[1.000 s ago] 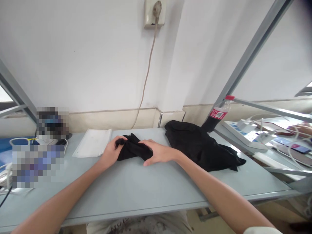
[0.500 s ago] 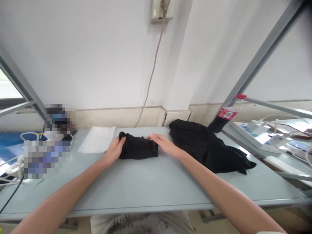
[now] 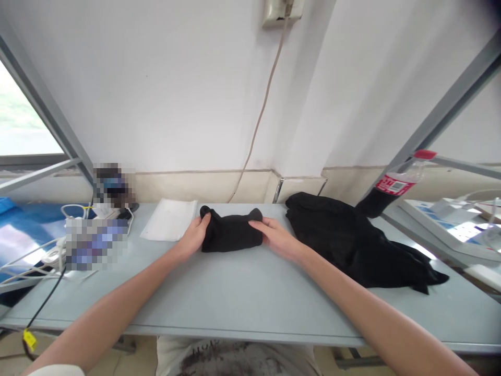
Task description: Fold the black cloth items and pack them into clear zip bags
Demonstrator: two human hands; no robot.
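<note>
A small folded black cloth (image 3: 233,233) lies on the grey table (image 3: 235,292), its two upper corners raised. My left hand (image 3: 195,235) pinches its left end, thumb on top. At the right end, my right hand (image 3: 276,236) grips the other corner between thumb and fingers. To the right of my right hand, a larger black garment (image 3: 344,240) is spread out in a loose heap. Left of my left hand is a flat white packet (image 3: 169,219).
A cola bottle (image 3: 395,185) leans beyond the black garment. White power strips (image 3: 450,224) sit at the far right. Cables and pixelated items (image 3: 97,243) are on the left. Metal frame bars (image 3: 442,104) slope up at both sides, and a cord (image 3: 264,104) hangs down the wall.
My right hand has gone from resting at the cloth's top right edge to gripping that corner, which is now lifted. The camera view has shifted left.
</note>
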